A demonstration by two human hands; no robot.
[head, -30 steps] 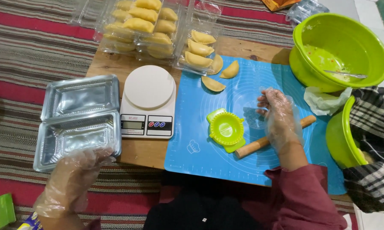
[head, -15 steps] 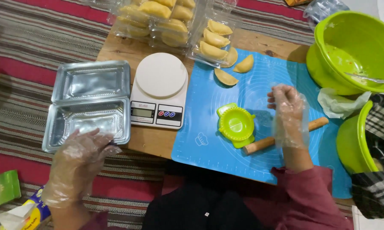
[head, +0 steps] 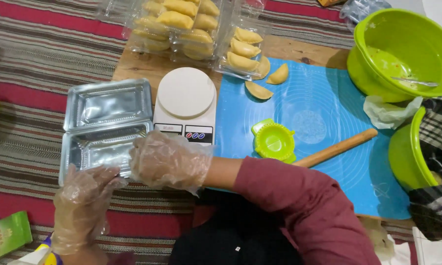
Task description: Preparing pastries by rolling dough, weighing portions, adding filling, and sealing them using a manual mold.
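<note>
Gripping the near edge of the open clear plastic container (head: pixel 105 127) at the table's left edge, left hand (head: pixel 83 206) curled on its near-left corner, right hand (head: pixel 169 159) half-closed at its near-right corner. Best keeping both gloved grips even and light, avoiding bending the thin walls or bumping the kitchen scale (head: pixel 186 105) just beside.

Both my gloved hands at the open clear box

My left hand (head: pixel 83 196) and right hand (head: pixel 169 159) touch the box (head: pixel 103 127), left of the scale (head: pixel 186 105).
</note>
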